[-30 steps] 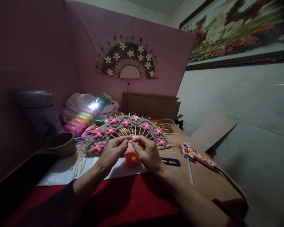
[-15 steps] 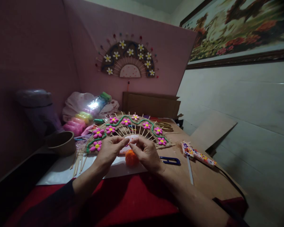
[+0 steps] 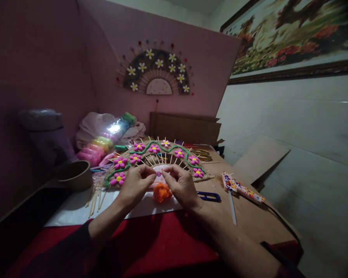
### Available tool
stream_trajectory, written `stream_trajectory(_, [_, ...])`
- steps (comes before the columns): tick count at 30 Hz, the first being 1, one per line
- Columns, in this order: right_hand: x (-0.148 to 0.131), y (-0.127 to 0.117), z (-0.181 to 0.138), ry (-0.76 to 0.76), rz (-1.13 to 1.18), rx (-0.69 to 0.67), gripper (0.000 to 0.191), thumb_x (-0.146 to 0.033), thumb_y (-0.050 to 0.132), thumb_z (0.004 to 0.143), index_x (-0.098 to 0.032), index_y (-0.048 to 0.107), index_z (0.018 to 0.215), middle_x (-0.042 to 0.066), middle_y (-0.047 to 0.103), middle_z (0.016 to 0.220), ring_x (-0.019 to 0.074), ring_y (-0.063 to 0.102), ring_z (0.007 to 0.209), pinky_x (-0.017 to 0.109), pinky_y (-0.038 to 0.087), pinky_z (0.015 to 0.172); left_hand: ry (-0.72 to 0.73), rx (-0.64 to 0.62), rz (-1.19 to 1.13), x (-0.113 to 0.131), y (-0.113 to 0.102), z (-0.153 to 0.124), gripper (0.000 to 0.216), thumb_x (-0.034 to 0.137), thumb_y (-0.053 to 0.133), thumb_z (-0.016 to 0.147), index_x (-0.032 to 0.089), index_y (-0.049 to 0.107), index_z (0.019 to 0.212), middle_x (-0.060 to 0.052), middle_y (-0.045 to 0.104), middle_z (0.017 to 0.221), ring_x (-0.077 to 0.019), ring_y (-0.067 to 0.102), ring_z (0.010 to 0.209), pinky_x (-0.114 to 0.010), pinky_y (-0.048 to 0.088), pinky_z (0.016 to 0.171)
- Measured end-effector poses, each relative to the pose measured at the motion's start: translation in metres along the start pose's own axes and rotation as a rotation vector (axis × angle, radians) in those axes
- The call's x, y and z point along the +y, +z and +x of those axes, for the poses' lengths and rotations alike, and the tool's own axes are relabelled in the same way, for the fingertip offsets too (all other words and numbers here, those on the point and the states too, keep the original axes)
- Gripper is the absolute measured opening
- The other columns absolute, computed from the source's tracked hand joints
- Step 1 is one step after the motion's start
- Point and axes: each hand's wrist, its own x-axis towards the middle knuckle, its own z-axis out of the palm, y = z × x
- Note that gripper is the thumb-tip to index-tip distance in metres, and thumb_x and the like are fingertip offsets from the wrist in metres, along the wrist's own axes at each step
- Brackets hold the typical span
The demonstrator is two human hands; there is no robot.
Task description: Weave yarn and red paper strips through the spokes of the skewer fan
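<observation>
Between my two hands, at the fingertips, is a small purple round piece (image 3: pixel 159 174), too small to name surely. My left hand (image 3: pixel 136 184) pinches it from the left side. From the other side my right hand (image 3: pixel 180 186) is closed in a pinch on it. Just below the fingertips rests a fluffy orange yarn ball (image 3: pixel 162 192). Behind the hands lies a fan-shaped craft piece (image 3: pixel 145 150) wrapped in twine, with pink flowers, a green wavy cord and thin sticks; my hands hide part of its lower middle.
Thin wooden sticks (image 3: pixel 96 197) and a brown pot (image 3: pixel 75 175) are on the left. Blue thread snips (image 3: pixel 209 197) and a flower-patterned glue gun (image 3: pixel 243 189) lie on the right. Colourful clay packs (image 3: pixel 104 143) lie behind. A similar fan (image 3: pixel 156 71) hangs on the pink backboard.
My fingertips have parted slightly and the purple piece shows more plainly between them. More of the orange yarn ball is visible. Other things stay where they were.
</observation>
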Motion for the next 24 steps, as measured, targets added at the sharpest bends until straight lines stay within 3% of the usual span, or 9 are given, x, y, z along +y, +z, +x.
stream_trajectory(9, [0.0016, 0.0002, 0.0001, 0.011, -0.006, 0.0, 0.017, -0.029, 0.054, 0.084, -0.016, 0.062, 0.077, -0.003, 0.048, 0.055, 0.009, 0.042, 0.05, 0.02, 0.032, 0.049, 0.113, 0.01, 0.165, -0.0024, -0.0018, 0.0016, 0.02, 0.031, 0.059, 0.072, 0.013, 0.067, 0.074, -0.005, 0.064, 0.067, -0.0159, 0.054, 0.061, -0.027, 0.04, 0.055])
stream_trajectory(24, [0.0008, -0.0002, -0.0004, 0.01, 0.013, -0.014, 0.014, -0.026, 0.054, 0.082, -0.016, 0.063, 0.08, -0.005, 0.044, 0.053, 0.0088, 0.039, 0.048, 0.02, 0.03, 0.047, 0.106, 0.001, 0.187, -0.0009, -0.0023, 0.0002, 0.024, 0.032, 0.057, 0.074, 0.012, 0.069, 0.076, -0.006, 0.065, 0.069, -0.0166, 0.054, 0.062, -0.028, 0.04, 0.056])
